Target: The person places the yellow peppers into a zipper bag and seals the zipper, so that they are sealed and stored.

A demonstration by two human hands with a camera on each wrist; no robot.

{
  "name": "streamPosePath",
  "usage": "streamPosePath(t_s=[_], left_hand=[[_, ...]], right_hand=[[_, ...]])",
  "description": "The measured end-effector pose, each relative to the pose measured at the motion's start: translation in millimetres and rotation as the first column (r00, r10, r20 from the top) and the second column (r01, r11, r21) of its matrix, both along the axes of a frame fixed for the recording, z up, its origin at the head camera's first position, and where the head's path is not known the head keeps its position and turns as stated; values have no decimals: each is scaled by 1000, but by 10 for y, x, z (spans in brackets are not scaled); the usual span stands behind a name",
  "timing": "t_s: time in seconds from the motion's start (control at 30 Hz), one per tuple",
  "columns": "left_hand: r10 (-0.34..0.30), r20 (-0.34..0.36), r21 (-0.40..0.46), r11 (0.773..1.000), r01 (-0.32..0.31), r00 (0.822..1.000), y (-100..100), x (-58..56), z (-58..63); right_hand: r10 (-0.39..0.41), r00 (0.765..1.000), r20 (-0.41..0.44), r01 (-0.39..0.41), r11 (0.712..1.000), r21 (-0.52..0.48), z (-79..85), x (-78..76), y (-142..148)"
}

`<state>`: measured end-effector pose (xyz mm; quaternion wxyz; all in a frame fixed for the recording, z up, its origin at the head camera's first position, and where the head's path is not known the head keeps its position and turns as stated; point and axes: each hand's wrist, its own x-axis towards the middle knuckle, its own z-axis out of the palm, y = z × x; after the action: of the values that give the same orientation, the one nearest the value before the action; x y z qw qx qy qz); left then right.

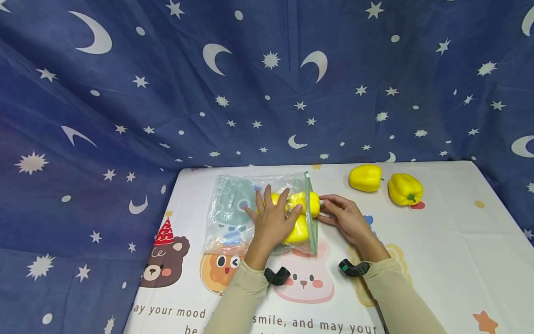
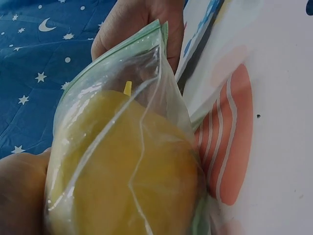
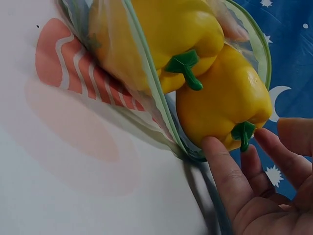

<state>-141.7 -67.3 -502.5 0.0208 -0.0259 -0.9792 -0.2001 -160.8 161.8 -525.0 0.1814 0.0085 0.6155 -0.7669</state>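
A clear zip bag [image 1: 225,232] with a green-edged mouth lies on the table, its mouth toward the right. Inside show yellow bell peppers, one [image 1: 297,232] nearer the front and another [image 3: 225,98] partly out at the mouth. My left hand [image 1: 273,222] rests on top of the bag with fingers spread, over the peppers. At the mouth, my right hand [image 1: 346,218] touches the end of the outermost pepper with its fingertips, just beside the green stem. The right thumb stands apart from that pepper in the right wrist view.
Two more yellow bell peppers, one [image 1: 365,178] farther left and one [image 1: 405,189] beside it, lie at the back right of the table. A blue curtain [image 1: 267,116] with moons and stars hangs behind and along the left. Cartoon prints cover the white tablecloth [image 1: 450,260].
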Motion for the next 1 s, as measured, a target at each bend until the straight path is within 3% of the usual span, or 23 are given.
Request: streamPosePath(t_s=[0.43,1.0], left_hand=[[-5,-25,-22,1000,4,1000,11,7,28],[-12,-76,-52,999,8,997,6,0,23]], right_hand=[[19,997,80,-16,999,-41,-35,-40,-57],[162,987,-17,-161,986,52,-3,-28,-82]])
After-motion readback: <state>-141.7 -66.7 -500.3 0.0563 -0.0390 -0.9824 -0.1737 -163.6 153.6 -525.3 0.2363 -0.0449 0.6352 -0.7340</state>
